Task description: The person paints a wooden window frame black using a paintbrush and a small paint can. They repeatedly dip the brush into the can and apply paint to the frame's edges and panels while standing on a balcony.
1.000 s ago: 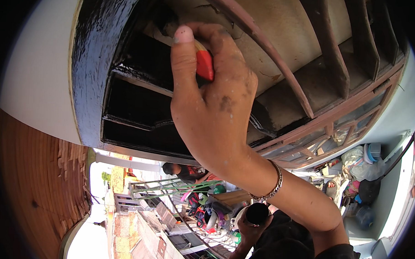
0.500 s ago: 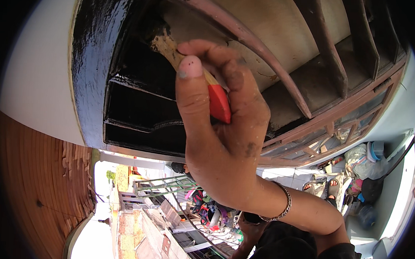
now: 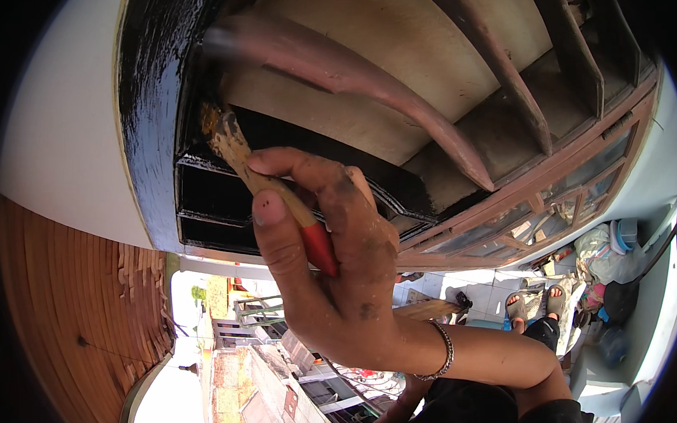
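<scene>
We keep our right hand half curled, thumb and fingers pinching a paint-smeared, pale wooden paintbrush with a red handle end, right of the glossy black wooden frame. Its head juts beyond our fingertips toward that frame's inner edge; our left hand is hidden.

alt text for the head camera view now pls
A right hand holds a paintbrush, its wooden handle red at the end, near glossy black panelling. Curved reddish-brown slats cross above; sandalled feet and a tiled floor show at lower right.
</scene>
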Available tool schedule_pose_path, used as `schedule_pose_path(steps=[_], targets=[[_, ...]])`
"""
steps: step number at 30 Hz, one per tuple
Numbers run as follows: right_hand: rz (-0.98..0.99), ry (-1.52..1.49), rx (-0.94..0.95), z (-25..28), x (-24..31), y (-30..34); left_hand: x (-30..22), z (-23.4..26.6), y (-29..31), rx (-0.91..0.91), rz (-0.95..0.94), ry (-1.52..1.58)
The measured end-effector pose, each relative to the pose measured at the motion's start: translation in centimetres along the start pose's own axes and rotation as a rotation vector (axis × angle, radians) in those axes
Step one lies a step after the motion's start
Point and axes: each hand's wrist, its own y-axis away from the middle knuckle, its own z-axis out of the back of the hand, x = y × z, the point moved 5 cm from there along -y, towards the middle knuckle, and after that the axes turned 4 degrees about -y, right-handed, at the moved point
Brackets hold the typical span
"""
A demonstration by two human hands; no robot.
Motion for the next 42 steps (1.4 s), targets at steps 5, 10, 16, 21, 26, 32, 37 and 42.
schedule_pose_path(steps=[5,10,16,21,26,32,37,42], targets=[[0.107,0.113,0.045,1.7,0.3,2.4,0.0,0.0,0.1,-0.011,0.01,-0.012],[0.043,0.061,0.0,1.3,0.0,0.1,-0.2,-0.5,0.3,-0.013,-0.01,-0.002],[0.207,0.213,0.079,2.3,1.6,2.3,-0.1,-0.1,-0.1,-0.04,-0.011,-0.015],[0.001,0.213,-0.085,2.0,-1.1,0.2,-0.7,-0.1,-0.2,-0.05,-0.067,-0.04],[0.094,0.279,-0.134,-0.4,-2.8,-2.3,-3.5,-0.4,-1.1,-0.13,0.101,0.217],[0.143,0.341,-0.168,-2.1,-3.7,-3.4,-4.1,0.1,-1.7,-0.077,0.098,0.056],[0.157,0.26,-0.176,-2.8,-4.4,-3.9,-3.0,0.2,-1.2,-0.106,0.132,0.075],[0.119,0.165,-0.102,-0.9,-3.8,-2.6,-3.3,0.2,-1.4,-0.087,0.172,0.137]])
